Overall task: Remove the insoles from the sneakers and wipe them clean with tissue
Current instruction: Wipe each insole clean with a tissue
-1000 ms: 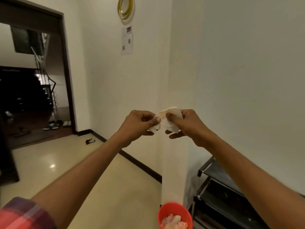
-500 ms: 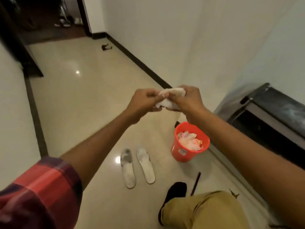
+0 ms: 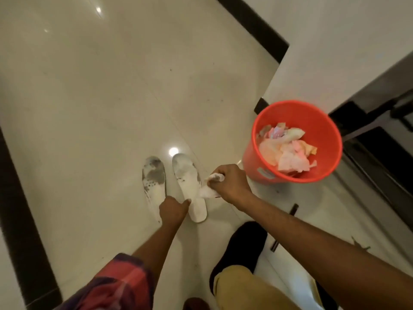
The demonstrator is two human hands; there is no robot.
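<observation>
The tissue point(image 3: 206, 193) is over the right insole point(image 3: 186, 175) on the floor point(image 3: 89, 108).
The right grip point(image 3: 230, 184) is closed around the tissue; the left grip point(image 3: 173, 209) reaches the insole's heel, pinching or not I cannot tell. Better to pin the heel down and wipe toward the toe.

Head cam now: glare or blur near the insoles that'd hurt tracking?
Head view: one glare spot on the floor just beyond the insoles, not on them; red bucket rim slightly smeared; right hand and tissue fairly sharp; right forearm widens toward the bottom corner, wide-angle stretch.
</observation>
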